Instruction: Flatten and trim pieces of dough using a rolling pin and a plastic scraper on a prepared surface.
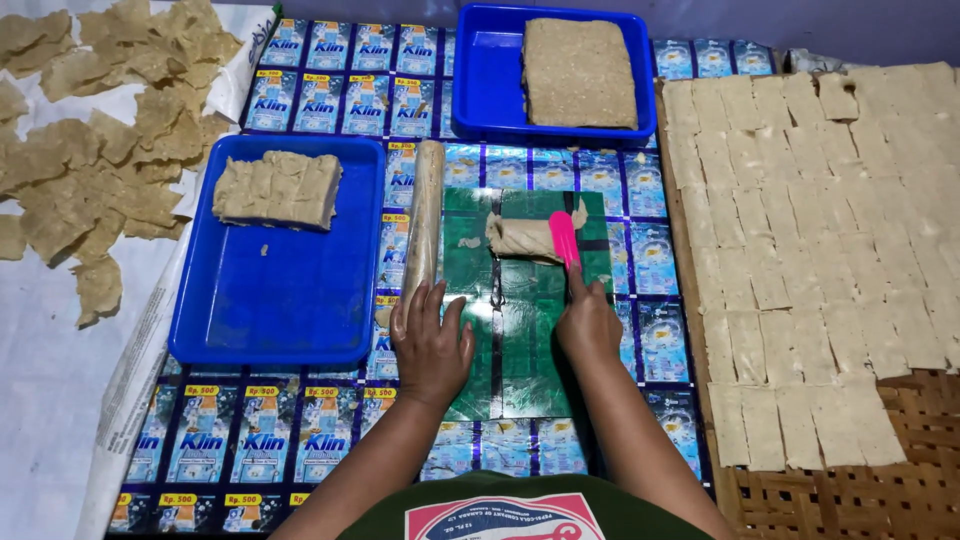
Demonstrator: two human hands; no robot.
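L hand [432, 345] flat, fingers spread wide, pressing near-left part of green plastic sheet [520, 350], just near of dough-coated rolling pin [424, 222] | R hand [587, 322] closed on flat pink plastic scraper [564, 239], blade on rolled beige dough piece [527, 237] at sheet's far end | blue rect tray w/ cut dough block [278, 189] left | far blue tray w/ dough slab [579, 73] | cut dough squares on woven mat [810, 250] right

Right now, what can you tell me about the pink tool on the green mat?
The pink scraper is a flat, narrow blade that looks like plastic, with rounded corners. The right hand grips its lower end, holding it upright and slightly tilted. Its upper part presses against the right end of a rolled-up piece of beige dough lying on the green mat.
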